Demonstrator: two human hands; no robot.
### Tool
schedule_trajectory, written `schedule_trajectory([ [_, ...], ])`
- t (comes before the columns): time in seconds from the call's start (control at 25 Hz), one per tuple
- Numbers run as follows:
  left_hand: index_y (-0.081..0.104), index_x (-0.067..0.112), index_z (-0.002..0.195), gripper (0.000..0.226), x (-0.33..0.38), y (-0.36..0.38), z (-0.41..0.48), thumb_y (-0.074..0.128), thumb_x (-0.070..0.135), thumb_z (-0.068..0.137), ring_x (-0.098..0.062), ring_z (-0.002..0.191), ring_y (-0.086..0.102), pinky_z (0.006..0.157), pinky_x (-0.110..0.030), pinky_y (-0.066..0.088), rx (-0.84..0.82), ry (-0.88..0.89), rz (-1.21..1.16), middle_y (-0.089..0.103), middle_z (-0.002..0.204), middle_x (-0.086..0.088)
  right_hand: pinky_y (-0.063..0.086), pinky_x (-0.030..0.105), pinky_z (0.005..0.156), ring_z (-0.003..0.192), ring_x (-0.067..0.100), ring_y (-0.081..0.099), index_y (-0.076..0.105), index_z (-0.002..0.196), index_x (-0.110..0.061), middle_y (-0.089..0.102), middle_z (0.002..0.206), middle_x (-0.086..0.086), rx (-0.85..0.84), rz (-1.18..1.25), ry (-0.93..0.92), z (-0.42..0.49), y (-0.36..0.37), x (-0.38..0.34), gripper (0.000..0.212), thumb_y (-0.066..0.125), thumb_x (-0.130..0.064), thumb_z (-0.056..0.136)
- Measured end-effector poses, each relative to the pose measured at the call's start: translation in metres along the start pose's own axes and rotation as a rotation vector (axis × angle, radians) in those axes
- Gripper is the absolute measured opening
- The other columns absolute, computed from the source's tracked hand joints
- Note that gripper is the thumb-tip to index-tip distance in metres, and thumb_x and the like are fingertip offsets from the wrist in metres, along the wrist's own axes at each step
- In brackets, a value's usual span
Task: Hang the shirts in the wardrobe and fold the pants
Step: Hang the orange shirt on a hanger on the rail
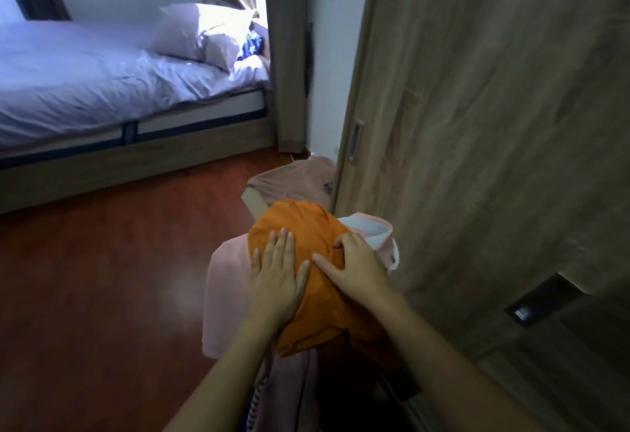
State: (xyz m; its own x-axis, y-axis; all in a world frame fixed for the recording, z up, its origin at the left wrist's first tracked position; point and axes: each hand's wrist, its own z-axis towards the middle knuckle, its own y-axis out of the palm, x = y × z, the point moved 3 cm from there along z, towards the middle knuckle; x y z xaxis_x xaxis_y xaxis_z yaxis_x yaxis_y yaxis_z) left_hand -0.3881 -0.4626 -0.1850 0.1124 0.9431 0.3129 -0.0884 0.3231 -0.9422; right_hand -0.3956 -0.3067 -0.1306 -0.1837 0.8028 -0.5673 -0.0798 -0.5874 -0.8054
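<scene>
An orange garment (300, 223) lies bunched on top of a pile of clothes low in the middle of the view. My left hand (276, 275) lies flat on its left side with the fingers straight. My right hand (358, 264) rests on its right side, fingertips bent and pressing into the cloth. Under the orange garment lie a pale pink shirt (225, 295) and a pink collared shirt (375, 230). A tan shirt (293, 181) lies farther back on the pile. The wardrobe's wooden sliding door (494, 125) stands at the right, closed here.
A bed (85, 90) with white sheets and pillows (194, 29) fills the upper left. Red-brown wood floor (102, 278) lies between the bed and the clothes pile. A curtain (289, 56) hangs by the wall beyond the pile. A recessed handle (356, 140) sits in the wardrobe door.
</scene>
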Motion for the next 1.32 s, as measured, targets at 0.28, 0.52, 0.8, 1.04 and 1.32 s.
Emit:
schedule_trajectory([
  [0.28, 0.013, 0.012, 0.148, 0.078, -0.002, 0.009, 0.0, -0.008, 0.06, 0.09, -0.016, 0.142, 0.002, 0.112, -0.034, -0.01, 0.085, 0.045, -0.002, 0.019, 0.156, -0.006, 0.045, 0.03, 0.087, 0.097, 0.014, 0.051, 0.054, 0.111, -0.016, 0.055, 0.103, -0.003, -0.075, 0.25, 0.442, 0.003, 0.004, 0.014, 0.022, 0.053, -0.025, 0.091],
  [0.52, -0.012, 0.027, 0.147, 0.065, 0.014, -0.032, -0.003, 0.016, 0.055, 0.097, -0.013, 0.145, -0.001, 0.116, -0.042, -0.003, 0.05, -0.066, -0.521, 0.0, 0.159, 0.002, 0.048, 0.039, 0.091, 0.098, 0.024, 0.057, 0.053, 0.115, -0.014, 0.059, 0.109, 0.007, 0.249, 0.956, 0.621, -0.012, -0.032, 0.015, 0.021, 0.042, -0.018, 0.097],
  [0.8, 0.042, 0.021, 0.139, 0.056, 0.161, -0.142, -0.002, 0.057, 0.025, 0.085, -0.013, 0.133, 0.036, 0.108, -0.025, 0.026, -0.016, 0.526, -0.606, 0.038, 0.146, -0.001, 0.039, 0.016, 0.053, 0.054, 0.002, 0.048, 0.055, 0.068, -0.021, 0.054, 0.057, -0.012, 0.283, 0.951, 0.171, -0.078, -0.179, -0.002, 0.004, 0.057, -0.017, 0.067],
  [1.04, 0.065, 0.01, 0.085, 0.031, 0.27, -0.171, -0.049, 0.062, 0.04, 0.083, -0.023, 0.076, 0.063, 0.074, -0.042, 0.052, -0.16, 0.784, -0.791, 0.065, 0.08, -0.011, 0.039, 0.018, 0.048, 0.051, 0.006, 0.047, 0.055, 0.069, -0.023, 0.052, 0.056, -0.009, 0.458, 0.866, 0.015, -0.163, -0.296, -0.005, 0.007, 0.055, -0.016, 0.071],
  [1.32, 0.063, 0.01, 0.067, 0.035, 0.328, -0.136, -0.071, 0.073, 0.043, 0.072, -0.007, 0.056, 0.054, 0.056, -0.029, 0.043, -0.286, 0.722, -0.905, 0.058, 0.057, 0.004, 0.041, 0.023, 0.073, 0.075, 0.001, 0.052, 0.054, 0.073, -0.025, 0.053, 0.076, -0.012, 0.653, 0.266, 0.027, -0.254, -0.371, 0.041, 0.021, 0.054, -0.009, 0.087],
])
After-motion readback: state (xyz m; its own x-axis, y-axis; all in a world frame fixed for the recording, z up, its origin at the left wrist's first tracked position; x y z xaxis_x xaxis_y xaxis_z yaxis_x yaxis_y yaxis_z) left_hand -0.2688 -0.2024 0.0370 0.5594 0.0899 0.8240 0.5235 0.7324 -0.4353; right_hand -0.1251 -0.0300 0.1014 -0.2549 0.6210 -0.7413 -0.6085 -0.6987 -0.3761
